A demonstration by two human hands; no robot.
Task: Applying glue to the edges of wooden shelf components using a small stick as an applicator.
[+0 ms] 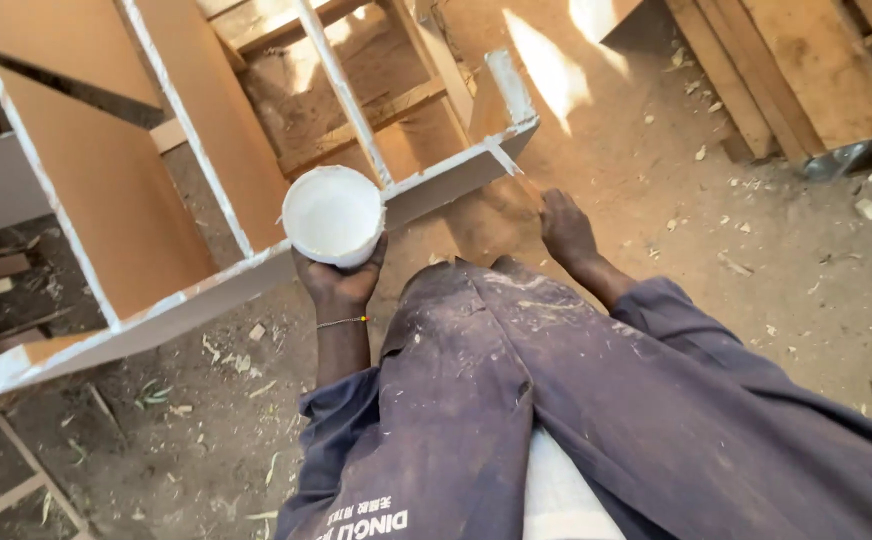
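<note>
Sawdust and wood chips cover the dirt floor (pixel 776 300) of my head view. My left hand (pixel 341 285) cups a small round white plastic tub (pixel 333 215) from below, fingers wrapped under its base; white paste fills it to near the rim. I judge it light, thin-walled and slick, best gripped low around the wall. Just beyond that hand stands a brown board cabinet frame with white-coated edges (pixel 156 230). My right hand (pixel 566 228) reaches forward beside the frame's corner; I cannot tell its grip.

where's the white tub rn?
Head view, upper centre-left: the white tub sits in the left hand, against the white-edged front of the wooden shelf frame.
</note>
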